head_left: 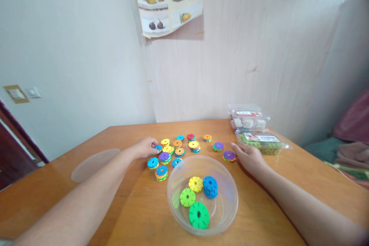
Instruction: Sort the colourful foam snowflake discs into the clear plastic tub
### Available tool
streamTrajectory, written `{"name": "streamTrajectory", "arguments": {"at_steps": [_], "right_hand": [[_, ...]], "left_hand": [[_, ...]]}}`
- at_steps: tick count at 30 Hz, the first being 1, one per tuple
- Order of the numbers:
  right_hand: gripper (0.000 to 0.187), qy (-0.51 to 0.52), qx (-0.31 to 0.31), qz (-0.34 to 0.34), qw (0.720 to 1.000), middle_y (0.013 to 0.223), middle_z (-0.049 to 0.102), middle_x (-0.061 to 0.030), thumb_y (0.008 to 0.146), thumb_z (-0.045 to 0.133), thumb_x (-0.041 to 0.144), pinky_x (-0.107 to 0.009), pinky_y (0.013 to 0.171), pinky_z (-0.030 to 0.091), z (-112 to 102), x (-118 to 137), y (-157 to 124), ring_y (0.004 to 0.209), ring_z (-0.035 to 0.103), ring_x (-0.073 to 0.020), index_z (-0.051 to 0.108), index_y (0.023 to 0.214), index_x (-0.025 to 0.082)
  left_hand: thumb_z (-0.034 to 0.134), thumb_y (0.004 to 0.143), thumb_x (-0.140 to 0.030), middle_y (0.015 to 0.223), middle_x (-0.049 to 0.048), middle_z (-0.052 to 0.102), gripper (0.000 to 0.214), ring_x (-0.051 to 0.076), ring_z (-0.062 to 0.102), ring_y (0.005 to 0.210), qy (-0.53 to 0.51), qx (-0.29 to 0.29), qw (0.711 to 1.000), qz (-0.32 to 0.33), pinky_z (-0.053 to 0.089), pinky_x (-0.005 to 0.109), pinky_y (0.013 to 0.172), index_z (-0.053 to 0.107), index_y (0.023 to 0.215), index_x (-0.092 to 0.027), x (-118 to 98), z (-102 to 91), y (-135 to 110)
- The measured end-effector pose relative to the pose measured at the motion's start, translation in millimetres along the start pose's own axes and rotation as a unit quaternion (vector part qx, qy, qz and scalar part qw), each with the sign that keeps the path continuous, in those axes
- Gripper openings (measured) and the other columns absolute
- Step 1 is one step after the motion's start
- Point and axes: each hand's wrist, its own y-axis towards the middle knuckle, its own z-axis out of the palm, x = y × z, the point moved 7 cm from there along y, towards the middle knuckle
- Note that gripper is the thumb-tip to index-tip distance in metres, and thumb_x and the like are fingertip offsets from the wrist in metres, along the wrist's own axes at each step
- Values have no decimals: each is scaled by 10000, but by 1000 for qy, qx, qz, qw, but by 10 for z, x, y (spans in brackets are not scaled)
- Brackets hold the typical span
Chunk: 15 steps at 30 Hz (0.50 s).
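Evidently, the clear bowl [226, 188] anchors the layout: it stands on the wooden table [256, 217] between the two forearms, probably so that both sides stay within easy reach. Inside it lie a yellow disc [196, 184], a light green disc [187, 197], a green disc [198, 215] and a blue pile [210, 187], all notched and with a small central hole; the open top and see-through wall leave them in plain sight.

Beyond the bowl and to its left, the left hand [146, 148] has its thumb and fingers closed on the edge of a blue disc [157, 148], a hold that seems to suit so thin a rim. How many pieces are under it I cannot tell.

Beyond the bowl and to its right, the right hand [248, 154] has its fingertips at the side of a purple-topped stack [229, 156]; whether they grip it or merely touch it is unclear.

Most of the other mixed-colour stacks [165, 157] gather just past the bowl's far left side, lying flat, which likely keeps the layers steady. Another purple stack [218, 146] and an orange-topped stack [207, 138] sit apart beyond the bowl. Well left of it lies a translucent lid [86, 167], partly behind the left forearm, and farther off to its right stand clear food boxes [261, 144], perhaps pushed aside for working room.
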Motion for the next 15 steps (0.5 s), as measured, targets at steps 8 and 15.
{"name": "streamTrajectory", "arguments": {"at_steps": [8, 15], "right_hand": [[507, -2, -8, -4, 1000, 528, 508, 9, 897, 409, 603, -284, 555, 336, -13, 15, 5, 561, 486, -167, 451, 569, 219], [504, -6, -12, 6, 1000, 534, 474, 18, 899, 407, 600, -278, 553, 330, -28, 38, -14, 558, 456, -155, 427, 569, 220]], "left_hand": [[669, 583, -458, 747, 14, 689, 343, 210, 625, 758, -2, -41, 999, -29, 438, 273, 645, 685, 810, -200, 52, -124, 2], [677, 641, -477, 973, 55, 690, 498, 225, 628, 914, -90, -88, 990, 60, 499, 336, 810, 637, 1039, -180, -782, -527, -212]]}}
